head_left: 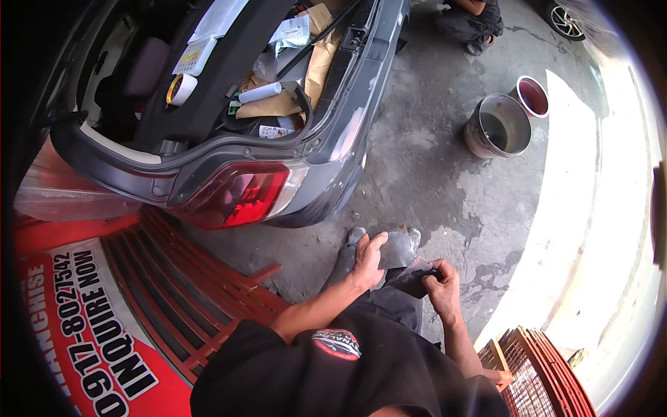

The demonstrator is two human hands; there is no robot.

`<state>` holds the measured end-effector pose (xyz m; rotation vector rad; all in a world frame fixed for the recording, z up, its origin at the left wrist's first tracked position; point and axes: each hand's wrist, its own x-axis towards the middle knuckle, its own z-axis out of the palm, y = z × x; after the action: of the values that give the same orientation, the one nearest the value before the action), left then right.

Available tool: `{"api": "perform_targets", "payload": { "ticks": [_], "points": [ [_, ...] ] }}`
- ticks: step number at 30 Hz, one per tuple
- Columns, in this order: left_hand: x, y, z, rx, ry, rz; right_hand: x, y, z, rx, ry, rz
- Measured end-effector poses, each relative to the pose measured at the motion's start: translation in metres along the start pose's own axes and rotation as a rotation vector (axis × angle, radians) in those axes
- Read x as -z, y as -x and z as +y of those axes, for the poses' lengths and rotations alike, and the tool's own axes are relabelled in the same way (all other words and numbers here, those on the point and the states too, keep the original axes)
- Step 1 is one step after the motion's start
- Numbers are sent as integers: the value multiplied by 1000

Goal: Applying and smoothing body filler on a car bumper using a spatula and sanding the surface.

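My left hand (369, 260) is closed on a thin grey flat plate (397, 250), with the thumb along its edge. My right hand (445, 288) pinches a dark flat rectangular piece (411, 279) with a lighter, brownish upper edge. The two pieces are close together in front of my body, and their near edges seem to meet or overlap; I cannot tell if they touch. Ahead and to the left is the rear corner of a grey car (347, 163), with pale patches on its paint and a red tail light (240, 196).
The car's open back holds papers, a tape roll (181, 90) and brown paper (323, 66). A metal bucket (479, 139) and a red-lined bucket (532, 96) stand on the concrete floor. Red slatted metalwork (187, 278) lies at left. Another person (472, 21) crouches far off.
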<state>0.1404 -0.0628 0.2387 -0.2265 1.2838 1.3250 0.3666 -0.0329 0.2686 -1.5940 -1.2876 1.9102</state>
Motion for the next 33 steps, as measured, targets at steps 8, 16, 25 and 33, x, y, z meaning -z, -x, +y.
{"api": "perform_targets", "payload": {
  "ticks": [8,16,25,33],
  "points": [
    [18,-5,27,-374,-419,-159,-42,47,9,183,238,413],
    [62,54,74,-354,-474,-507,-149,77,-57,482,439,397],
    [110,78,123,153,-494,-710,-203,102,-60,525,681,387],
    [109,77,108,346,-267,-789,-228,126,-81,625,471,214]
  ]
}}
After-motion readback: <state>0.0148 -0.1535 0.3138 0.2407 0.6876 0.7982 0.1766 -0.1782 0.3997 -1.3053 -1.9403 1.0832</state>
